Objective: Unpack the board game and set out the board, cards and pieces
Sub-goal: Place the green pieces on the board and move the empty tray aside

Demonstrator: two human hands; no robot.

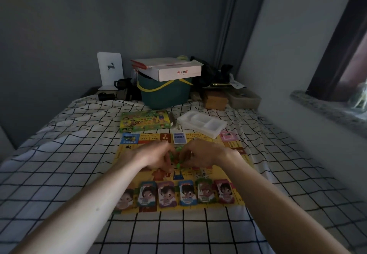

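The yellow game board (236, 150) lies flat on the checked bedsheet. Along its near edge stands a row of several character cards (186, 193). A blue card deck (179, 138) lies at the board's far edge, and two dice (200, 173) rest near the middle. Over the board's centre, my left hand (156, 157) and my right hand (200, 153) meet, fingers curled, both pinching a small bunch of green and red pieces (175, 160). The hands hide most of the pieces.
The green game box (146, 123) and a white plastic tray insert (201, 124) lie beyond the board. Behind them stand a green basket (164, 95) with a white carton on top, a mug, a wooden box and clutter against the wall. A window ledge runs at right.
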